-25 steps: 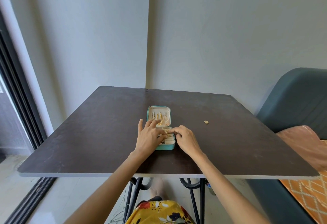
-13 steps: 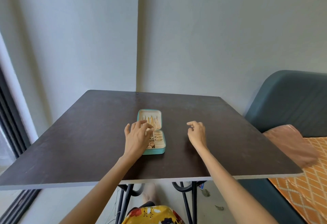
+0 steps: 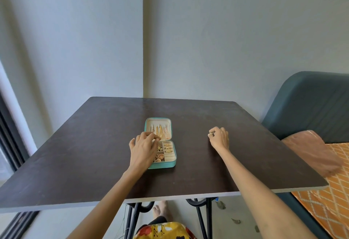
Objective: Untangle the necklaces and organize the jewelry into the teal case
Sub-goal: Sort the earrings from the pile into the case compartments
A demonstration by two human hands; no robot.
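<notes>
The teal case lies open in the middle of the dark table. Gold necklaces hang in its raised lid, and gold earrings and rings fill the compartments of its base. My left hand rests over the case's left side with its fingers curled at the hinge edge; whether it holds anything is hidden. To the right of the case, my right hand sits on the table and pinches a small gold ring in its fingertips.
A dark blue sofa with an orange patterned cover and a pink cushion stands close to the table's right edge. Grey walls meet behind the table's far edge. A dark window frame runs along the left.
My right hand left the case, moved right across the table and picked up the gold ring that lay there. The left hand stayed at the case. The camera tilted up.
</notes>
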